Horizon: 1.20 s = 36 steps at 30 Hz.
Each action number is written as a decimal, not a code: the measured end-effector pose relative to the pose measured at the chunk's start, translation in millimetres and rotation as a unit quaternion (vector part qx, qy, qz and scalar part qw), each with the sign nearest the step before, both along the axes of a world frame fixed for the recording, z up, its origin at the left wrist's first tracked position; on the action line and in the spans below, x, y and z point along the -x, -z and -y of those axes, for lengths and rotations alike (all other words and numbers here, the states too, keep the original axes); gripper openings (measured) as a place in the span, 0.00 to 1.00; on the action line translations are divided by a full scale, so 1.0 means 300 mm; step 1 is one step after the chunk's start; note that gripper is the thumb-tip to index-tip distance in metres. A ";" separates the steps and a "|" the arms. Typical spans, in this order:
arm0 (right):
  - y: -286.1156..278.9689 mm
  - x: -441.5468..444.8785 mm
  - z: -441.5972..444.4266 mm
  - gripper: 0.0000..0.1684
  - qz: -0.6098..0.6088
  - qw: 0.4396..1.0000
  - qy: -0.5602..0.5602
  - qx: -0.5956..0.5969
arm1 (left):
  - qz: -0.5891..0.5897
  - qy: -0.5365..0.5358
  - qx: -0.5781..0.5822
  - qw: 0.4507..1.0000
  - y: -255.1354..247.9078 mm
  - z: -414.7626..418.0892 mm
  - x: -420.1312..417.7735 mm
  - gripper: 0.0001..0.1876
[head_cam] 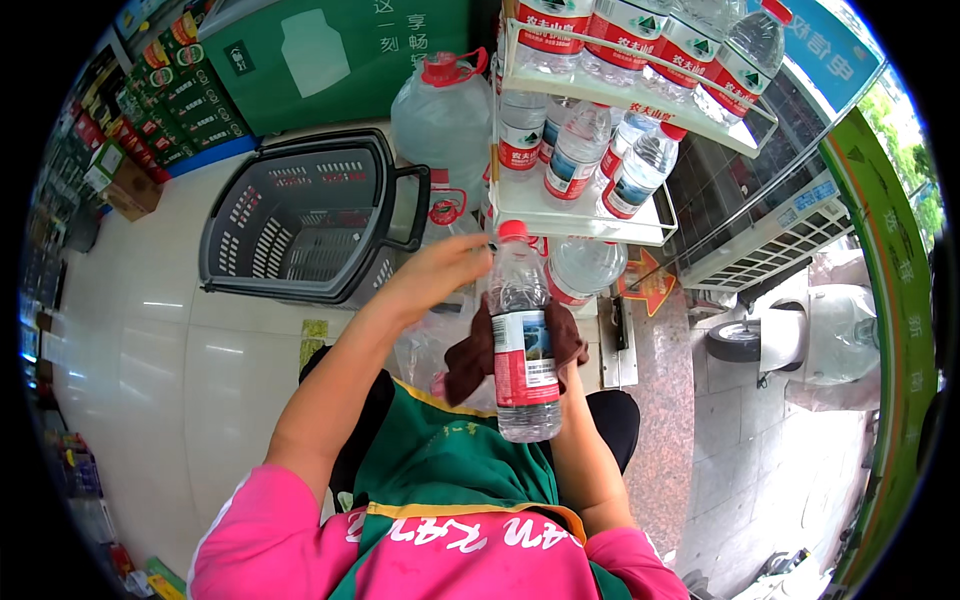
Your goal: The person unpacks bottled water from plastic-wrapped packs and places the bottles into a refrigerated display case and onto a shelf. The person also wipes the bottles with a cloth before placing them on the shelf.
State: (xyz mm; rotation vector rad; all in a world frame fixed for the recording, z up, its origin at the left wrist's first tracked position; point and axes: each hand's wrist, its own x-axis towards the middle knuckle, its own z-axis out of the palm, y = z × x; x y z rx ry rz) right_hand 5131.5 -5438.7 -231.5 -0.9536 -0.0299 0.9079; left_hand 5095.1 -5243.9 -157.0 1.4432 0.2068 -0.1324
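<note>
A clear plastic water bottle (pixel 526 352) with a red cap and a red label stands upright in front of my body. Behind it a dark maroon cloth (pixel 469 360) shows on both sides, with my right hand (pixel 574 373) at the cloth, mostly hidden by it and the bottle. The bottle appears held through the cloth, though my right fingers are hidden. My left hand (pixel 459 264) reaches to the left of the bottle's cap, fingers stretched toward it; whether the fingertips touch the bottle is unclear.
A white wire-edged rack (pixel 585 234) holds several water bottles on its shelves. Large water jugs (pixel 442 112) stand beside it. A grey plastic shopping basket (pixel 300 225) sits on the floor to the left. Stacked cartons (pixel 195 112) stand farther back, and an air-conditioner unit (pixel 772 240) at right.
</note>
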 end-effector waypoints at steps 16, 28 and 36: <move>0.013 0.147 -0.120 0.28 0.828 0.454 0.044 0.327 | 0.151 -0.170 -0.068 0.971 -0.141 0.048 0.091 0.07; -0.048 0.136 -0.494 0.36 0.580 0.794 0.006 0.181 | 0.365 -0.237 -0.309 0.846 -0.245 -0.175 0.282 0.04; 0.023 0.187 -0.903 0.13 0.750 0.477 -0.202 0.411 | 0.262 -0.351 -0.373 0.818 -0.149 -0.534 0.279 0.09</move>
